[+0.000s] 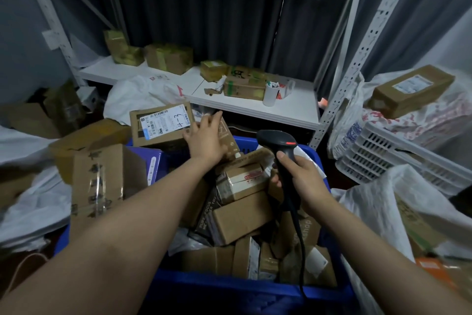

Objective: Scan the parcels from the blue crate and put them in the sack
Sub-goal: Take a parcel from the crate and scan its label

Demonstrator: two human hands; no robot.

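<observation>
The labelled parcel [163, 124], a small brown cardboard box whose white shipping label is marked "4-3", leans at the far left rim of the blue crate [229, 289] above a heap of similar boxes. It looks light and stiff, best taken by its right edge with the label left uncovered. The left hand [205, 137] lies against that edge, though I cannot tell whether it grips, while the right hand [302, 176] is wrapped round the black scanner [281, 146]; a white sack [378, 210] sits just right of the crate.
</observation>
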